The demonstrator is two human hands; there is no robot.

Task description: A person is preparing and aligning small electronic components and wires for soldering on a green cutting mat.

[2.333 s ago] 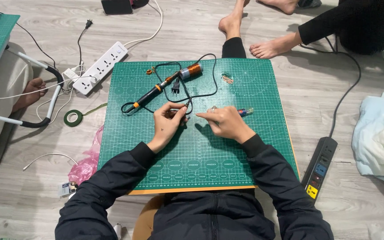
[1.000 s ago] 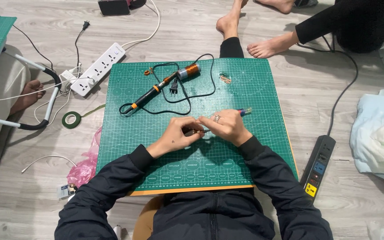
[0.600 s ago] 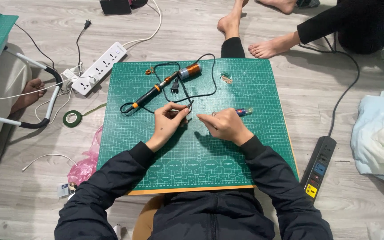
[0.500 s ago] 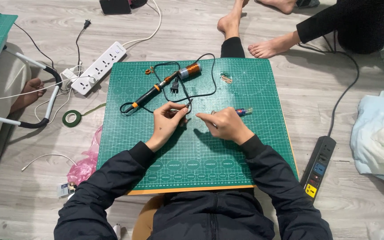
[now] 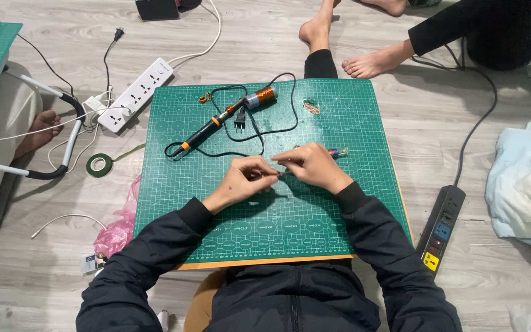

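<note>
Both hands met over the middle of the green cutting mat (image 5: 339, 233) on the floor, the left hand (image 5: 244, 181) and right hand (image 5: 311, 167) each pinching an end of a thin wire (image 5: 279, 174) strung between their fingertips. It looked light, limp and easily kinked, best gripped near its ends. A soldering iron (image 5: 207, 130) lay well beyond them.
</note>
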